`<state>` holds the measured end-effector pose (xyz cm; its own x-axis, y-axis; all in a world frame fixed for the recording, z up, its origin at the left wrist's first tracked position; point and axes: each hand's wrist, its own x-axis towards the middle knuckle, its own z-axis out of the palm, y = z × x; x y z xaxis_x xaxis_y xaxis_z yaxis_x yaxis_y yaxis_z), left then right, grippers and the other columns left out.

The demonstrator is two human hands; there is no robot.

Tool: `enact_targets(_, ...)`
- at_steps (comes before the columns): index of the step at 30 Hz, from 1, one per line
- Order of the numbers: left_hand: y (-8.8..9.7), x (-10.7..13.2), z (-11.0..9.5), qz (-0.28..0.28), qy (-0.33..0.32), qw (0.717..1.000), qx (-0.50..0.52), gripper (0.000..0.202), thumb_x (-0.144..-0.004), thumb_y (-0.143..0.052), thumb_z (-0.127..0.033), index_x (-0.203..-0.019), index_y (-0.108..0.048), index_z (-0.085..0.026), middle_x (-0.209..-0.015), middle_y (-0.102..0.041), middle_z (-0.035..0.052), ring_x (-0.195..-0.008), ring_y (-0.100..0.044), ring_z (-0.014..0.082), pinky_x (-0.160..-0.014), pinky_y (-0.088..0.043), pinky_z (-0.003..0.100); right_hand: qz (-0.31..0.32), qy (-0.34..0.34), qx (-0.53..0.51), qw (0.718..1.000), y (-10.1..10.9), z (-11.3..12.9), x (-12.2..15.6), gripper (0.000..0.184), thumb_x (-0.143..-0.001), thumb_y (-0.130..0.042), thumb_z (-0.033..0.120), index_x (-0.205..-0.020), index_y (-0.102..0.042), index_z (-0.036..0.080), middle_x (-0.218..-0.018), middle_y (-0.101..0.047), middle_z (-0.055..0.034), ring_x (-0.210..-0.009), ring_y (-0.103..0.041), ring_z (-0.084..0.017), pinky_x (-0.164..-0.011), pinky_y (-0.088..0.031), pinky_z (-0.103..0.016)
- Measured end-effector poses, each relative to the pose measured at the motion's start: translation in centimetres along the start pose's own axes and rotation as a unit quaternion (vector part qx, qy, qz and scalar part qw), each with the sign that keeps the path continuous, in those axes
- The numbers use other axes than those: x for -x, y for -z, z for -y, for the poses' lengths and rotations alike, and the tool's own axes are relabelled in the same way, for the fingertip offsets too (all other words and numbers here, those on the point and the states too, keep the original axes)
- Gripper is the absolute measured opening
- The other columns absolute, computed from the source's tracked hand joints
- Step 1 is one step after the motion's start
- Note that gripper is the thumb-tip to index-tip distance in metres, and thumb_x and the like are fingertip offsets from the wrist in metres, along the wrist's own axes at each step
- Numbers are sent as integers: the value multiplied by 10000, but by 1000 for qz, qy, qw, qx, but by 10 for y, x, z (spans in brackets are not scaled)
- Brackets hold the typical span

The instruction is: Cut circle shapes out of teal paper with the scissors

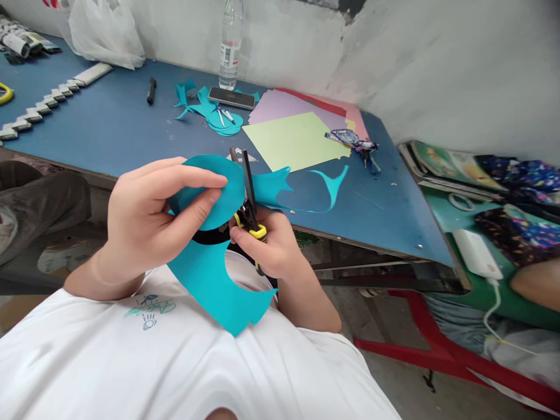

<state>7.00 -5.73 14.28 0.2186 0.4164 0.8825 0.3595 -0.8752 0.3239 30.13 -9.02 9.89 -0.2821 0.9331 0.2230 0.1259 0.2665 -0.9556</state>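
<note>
Between the thumb and fingers of my left hand (153, 210) is a sheet of teal paper (210, 280), with a rounded disc shape (210, 204) facing up. My right hand (273, 242) grips black scissors (249, 201) with yellow on the handles, blades pointing away from me. The blades lie at the right edge of the disc shape, a little apart at the tips. A curved-edged part of the teal paper hangs below, over my white shirt. Teal offcuts (266, 186) lie just right of the blades, and a thin curled strip (333, 186) rests farther right on the table.
On the blue table (118, 128) are teal discs (225, 122), a phone (231, 98), coloured paper sheets (293, 137), a bottle (230, 52), a marker (151, 91) and a folded-paper strip (48, 105). At right stand a green table (441, 204) with a white power strip (476, 254) and a red chair (420, 344).
</note>
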Motion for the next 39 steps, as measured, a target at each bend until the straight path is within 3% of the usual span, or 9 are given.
enact_targets(4, 1, 4, 0, -20, 35, 999, -14, 115, -1109, -830, -266, -1147, -920, -326, -944, -857, -14, -696, -661, 150, -700, -547, 341, -1, -8, 2, 1000, -1, -2, 1, 287, -1006, -801, 505, -935, -725, 237, -864, -769, -54, -779, -678, -216, -714, -526, -370)
enact_targets(9, 2, 3, -6, 3, 83, 996, -12, 105, -1153, -840, -402, -1172, -925, -344, -968, -847, 1, -759, -742, 179, -736, -618, 356, -11, -15, 3, 1000, -2, -4, 2, 293, -1005, -807, 517, -960, -752, 233, -897, -799, -62, -808, -706, -231, -745, -545, -386)
enact_targets(16, -31, -24, -15, 16, 141, 990, -11, 285, -1063, -954, -499, -1299, -900, -349, -1006, -839, 28, -962, -848, 261, -736, -678, 371, 4, -5, -11, 1000, 1, -4, 1, 279, -1007, -829, 495, -1018, -756, 226, -854, -771, -46, -799, -710, -228, -748, -564, -383)
enact_targets(19, -30, -21, -13, 6, 140, 990, -16, 324, -1049, -958, -512, -1325, -904, -350, -1008, -839, 36, -957, -846, 269, -720, -668, 376, 9, 0, 2, 1000, 3, -6, 1, 289, -1001, -831, 502, -958, -736, 232, -806, -740, -37, -766, -675, -215, -719, -538, -377)
enact_targets(22, -14, -6, -6, -10, 124, 992, -20, 296, -1035, -959, -487, -1292, -921, -344, -967, -835, 28, -814, -795, 233, -634, -596, 358, 6, -10, 0, 1000, 3, -7, 2, 295, -996, -831, 512, -979, -746, 229, -813, -751, -42, -769, -681, -217, -718, -544, -379)
enact_targets(25, 1, 7, 0, -31, 79, 996, -6, 188, -1024, -920, -315, -1210, -943, -327, -882, -813, -5, -617, -653, 144, -551, -455, 330, 1, -19, -6, 1000, 2, -6, 2, 301, -982, -828, 519, -1008, -756, 228, -839, -766, -53, -804, -703, -233, -740, -566, -388)
enact_targets(30, 5, 10, 7, -33, 44, 998, -2, 319, -947, -878, -107, -1211, -949, -272, -929, -861, -9, -619, -603, 93, -542, -391, 291, 8, -25, 3, 1000, 3, -3, 2, 301, -983, -814, 530, -990, -751, 235, -838, -758, -51, -818, -699, -237, -765, -574, -403)
enact_targets(34, 1, 8, 10, -53, 14, 998, -17, 288, -943, -886, -127, -1200, -951, -241, -967, -881, -4, -660, -609, 89, -551, -391, 270, 9, -25, 2, 1000, 3, -3, 2, 303, -982, -820, 533, -1008, -753, 238, -857, -757, -54, -838, -706, -246, -755, -578, -404)
enact_targets(39, 2, 7, 11, -60, 8, 998, -24, 156, -1014, -909, -249, -1166, -945, -234, -895, -828, -17, -592, -511, 66, -516, -342, 262, 12, -15, 15, 1000, 4, -4, 2, 305, -998, -816, 539, -984, -747, 242, -852, -765, -58, -830, -701, -242, -742, -573, -397)
